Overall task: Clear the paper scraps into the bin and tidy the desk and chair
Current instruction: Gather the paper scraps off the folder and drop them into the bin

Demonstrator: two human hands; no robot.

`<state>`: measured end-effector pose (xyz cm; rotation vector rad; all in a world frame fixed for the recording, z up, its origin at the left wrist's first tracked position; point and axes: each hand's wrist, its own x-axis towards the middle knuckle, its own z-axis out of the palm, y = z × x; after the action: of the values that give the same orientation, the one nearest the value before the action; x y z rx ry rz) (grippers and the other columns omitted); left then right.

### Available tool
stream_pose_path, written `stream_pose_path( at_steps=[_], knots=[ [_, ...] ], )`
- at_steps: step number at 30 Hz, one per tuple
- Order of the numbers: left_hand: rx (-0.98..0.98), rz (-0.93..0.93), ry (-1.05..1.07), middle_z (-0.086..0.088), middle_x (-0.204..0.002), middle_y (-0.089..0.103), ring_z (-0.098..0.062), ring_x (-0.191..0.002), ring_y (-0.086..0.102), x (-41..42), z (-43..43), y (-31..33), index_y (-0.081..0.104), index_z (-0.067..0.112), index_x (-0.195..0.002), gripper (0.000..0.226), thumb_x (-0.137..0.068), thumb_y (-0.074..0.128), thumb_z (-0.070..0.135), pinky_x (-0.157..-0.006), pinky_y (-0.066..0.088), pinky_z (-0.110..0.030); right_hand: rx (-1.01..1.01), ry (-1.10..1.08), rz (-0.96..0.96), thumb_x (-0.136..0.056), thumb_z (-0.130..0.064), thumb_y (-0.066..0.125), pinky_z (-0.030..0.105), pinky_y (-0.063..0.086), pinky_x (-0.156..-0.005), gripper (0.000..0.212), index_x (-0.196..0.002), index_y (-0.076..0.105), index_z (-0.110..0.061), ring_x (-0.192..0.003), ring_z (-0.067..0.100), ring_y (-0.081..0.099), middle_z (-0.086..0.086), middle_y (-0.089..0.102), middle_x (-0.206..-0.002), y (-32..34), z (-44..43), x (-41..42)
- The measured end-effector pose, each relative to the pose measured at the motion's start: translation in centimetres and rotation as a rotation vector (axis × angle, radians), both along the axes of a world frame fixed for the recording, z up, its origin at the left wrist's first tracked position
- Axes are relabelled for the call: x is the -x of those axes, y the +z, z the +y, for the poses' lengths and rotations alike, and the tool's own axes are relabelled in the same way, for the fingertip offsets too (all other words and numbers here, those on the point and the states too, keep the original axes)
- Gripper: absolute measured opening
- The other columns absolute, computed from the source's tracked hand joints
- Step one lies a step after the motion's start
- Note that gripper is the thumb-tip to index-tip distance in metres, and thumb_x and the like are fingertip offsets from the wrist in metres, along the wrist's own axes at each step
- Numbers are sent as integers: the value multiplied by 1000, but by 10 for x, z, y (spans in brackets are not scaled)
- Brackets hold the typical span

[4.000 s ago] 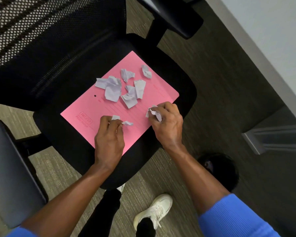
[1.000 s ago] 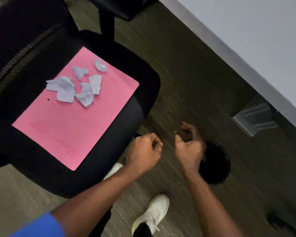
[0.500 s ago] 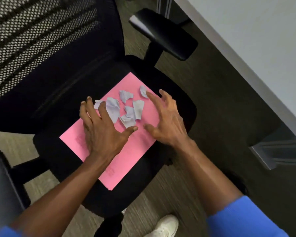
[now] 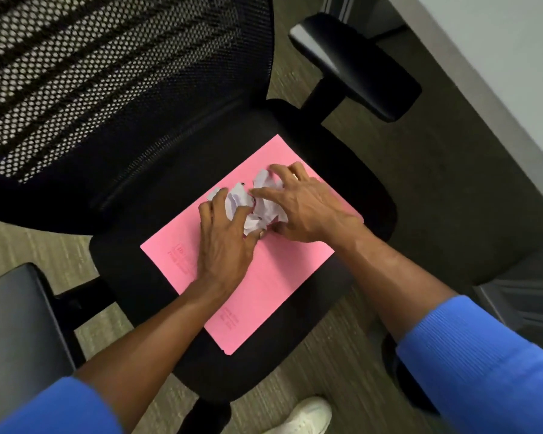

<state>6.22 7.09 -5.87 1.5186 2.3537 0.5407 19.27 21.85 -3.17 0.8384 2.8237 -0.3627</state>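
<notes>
**Pink folder, white scraps: both hands gathering on the chair seat**

Black mesh and fabric make up the office chair point(image 4: 132, 98), the largest thing in view; its seat point(image 4: 351, 170) carries everything of the task that shows. A grey desk point(image 4: 499, 57) edge runs down the right side, above dark carpet point(image 4: 452, 189). No bin is plainly visible, though a dark shape sits low on the right behind the sleeve.

A pink folder point(image 4: 264, 292) lies askew across the seat, one corner near the front edge. On its far half sit the paper scraps point(image 4: 264, 211), bunched into one loose white heap. The left hand point(image 4: 223, 242) and the right hand point(image 4: 308, 211) cup the heap from either side, fingers curled inward and pressing the pieces together; the heap rests on the folder, not yet lifted.

The risk, as I judge it, is a loose hold: small pieces could slip out between the fingers and fall to the carpet. The folder may also slide on the seat under the pushing hands.

Faint red printing marks the folder near its left corner and near the front corner, too blurred to read.
</notes>
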Motion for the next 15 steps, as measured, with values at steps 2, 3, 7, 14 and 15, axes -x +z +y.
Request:
stream_pose_path(
  at_steps=[2,3,7,14,15],
  knots=[
    [-21,-28,6,-10,-152,47,-29,-128,44,2,-3,-1,66,15,-132,44,-93,80,29,-105,50,-40,-26,-8,32,-89,-59,71,35,46,-74,68,-151,50,-41,-139,31,38,7,36,-161,-6,-4,2],
    [-24,-36,9,-10,-149,49,-28,-127,45,3,-5,-2,67,13,-129,42,-92,81,27,-103,50,-39,-24,-22,57,-90,-57,72,33,45,-68,62,-147,54,-39,-135,30,40,6,39,-157,-8,-6,2],
    [-9,-84,22,-7,-140,56,-22,-119,50,2,-6,-3,69,12,-120,29,-95,79,21,-89,49,-28,29,-112,187,-96,-44,72,35,54,-64,36,-128,65,-28,-119,26,47,6,50,-139,-17,-17,-5],
    [-93,-131,63,-6,-118,70,-13,-102,52,-4,-5,-4,71,11,-102,14,-92,81,14,-79,47,-25,82,-283,393,-94,-22,77,43,56,-72,20,-112,77,-14,-96,26,59,7,66,-112,-32,-40,-30],
    [-96,-138,69,-6,-115,72,-14,-102,55,-5,-5,-3,71,11,-101,14,-92,81,13,-82,48,-25,80,-309,414,-93,-21,77,43,56,-73,18,-110,77,-14,-95,26,60,6,67,-110,-33,-44,-35]
  ],
)
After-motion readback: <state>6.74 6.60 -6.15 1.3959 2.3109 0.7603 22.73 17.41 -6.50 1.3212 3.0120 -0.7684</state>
